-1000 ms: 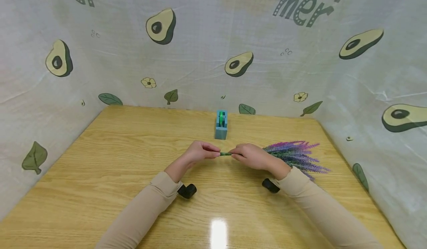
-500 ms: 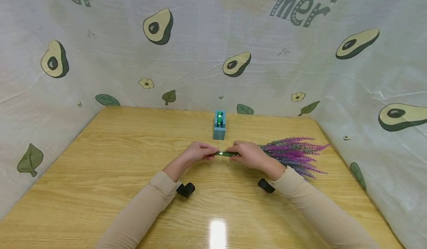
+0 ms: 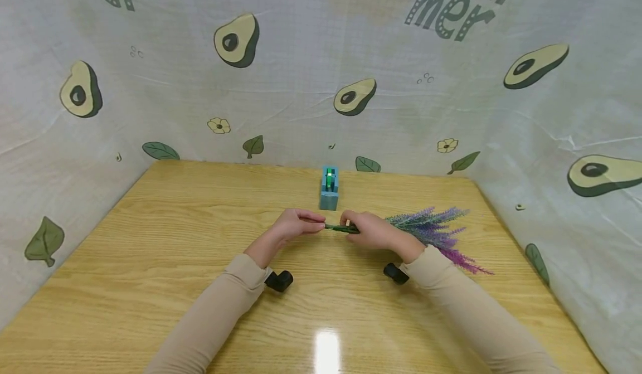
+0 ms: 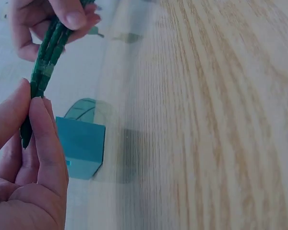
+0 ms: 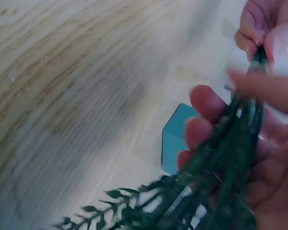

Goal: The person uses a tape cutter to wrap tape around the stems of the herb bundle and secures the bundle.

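Observation:
A bunch of lavender [image 3: 436, 230] with purple and pink heads lies crosswise in both hands, its heads toward the right. My left hand [image 3: 296, 224] pinches the stem ends between thumb and fingers. Close beside it, my right hand [image 3: 373, 231] holds the green stems [image 4: 50, 48] further up, fingers curled about them. Between the hands, a band of clear, shiny tape [image 4: 45, 70] wraps the stems. In the right wrist view the right thumb [image 5: 264, 88] is blurred. Part of the bunch is hidden behind the right hand and sleeve.
Just beyond the hands stands a blue tape dispenser [image 3: 329, 198] with a green roll. The wooden table [image 3: 200, 207] meets a printed cloth backdrop [image 3: 296, 56] at the back and sides. Black wrist cameras [image 3: 279, 281] sit below both wrists.
The bunch has turned about its stems: pink heads, earlier at the top and then the middle, now hang lowest. Both hands stay nearly in place, the right shifting slightly left.

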The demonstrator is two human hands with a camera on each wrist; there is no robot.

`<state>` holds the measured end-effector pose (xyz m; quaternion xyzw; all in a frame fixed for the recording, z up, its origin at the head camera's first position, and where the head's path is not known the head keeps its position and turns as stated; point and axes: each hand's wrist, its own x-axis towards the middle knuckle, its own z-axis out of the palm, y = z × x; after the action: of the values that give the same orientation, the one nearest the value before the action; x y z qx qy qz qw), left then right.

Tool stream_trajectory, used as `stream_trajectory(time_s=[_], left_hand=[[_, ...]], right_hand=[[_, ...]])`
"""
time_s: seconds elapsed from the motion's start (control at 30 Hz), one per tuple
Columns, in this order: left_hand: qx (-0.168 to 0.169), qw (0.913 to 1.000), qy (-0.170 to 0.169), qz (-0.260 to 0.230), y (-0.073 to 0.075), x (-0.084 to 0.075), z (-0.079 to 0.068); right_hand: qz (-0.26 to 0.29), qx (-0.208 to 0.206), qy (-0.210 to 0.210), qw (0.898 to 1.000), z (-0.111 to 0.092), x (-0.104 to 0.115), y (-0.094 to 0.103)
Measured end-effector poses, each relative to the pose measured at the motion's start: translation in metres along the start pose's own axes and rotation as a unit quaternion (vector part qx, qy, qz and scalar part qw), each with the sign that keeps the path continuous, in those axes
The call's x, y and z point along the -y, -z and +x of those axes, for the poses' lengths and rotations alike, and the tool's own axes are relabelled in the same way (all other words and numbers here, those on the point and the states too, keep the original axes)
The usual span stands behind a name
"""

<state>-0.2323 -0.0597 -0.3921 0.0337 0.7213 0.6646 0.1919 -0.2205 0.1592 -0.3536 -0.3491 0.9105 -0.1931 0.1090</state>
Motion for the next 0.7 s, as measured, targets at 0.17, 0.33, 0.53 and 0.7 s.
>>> stream_trajectory(time_s=[0.17, 0.33, 0.53, 0.7], left_hand=[[0.009, 1.0, 0.0, 0.002, 0.0027, 0.0, 0.0009], [0.01, 0.9996, 0.009, 0.024, 0.0034, -0.0015, 0.0], [-0.008, 0.9991, 0.029, 0.03, 0.0021, -0.0044, 0.0023], [-0.027, 0.9989, 0.037, 0.009, 0.0024, -0.004, 0.0064]], right_hand=[[0.03, 0.009, 0.002, 1.0, 0.001, -0.0033, 0.0017], [0.005, -0.005, -0.004, 1.0, 0.0033, -0.0022, 0.003], [-0.033, -0.069, -0.01, 0.997, 0.0052, -0.0002, 0.0022], [-0.054, -0.107, 0.0, 0.993, 0.0083, -0.0008, -0.002]])
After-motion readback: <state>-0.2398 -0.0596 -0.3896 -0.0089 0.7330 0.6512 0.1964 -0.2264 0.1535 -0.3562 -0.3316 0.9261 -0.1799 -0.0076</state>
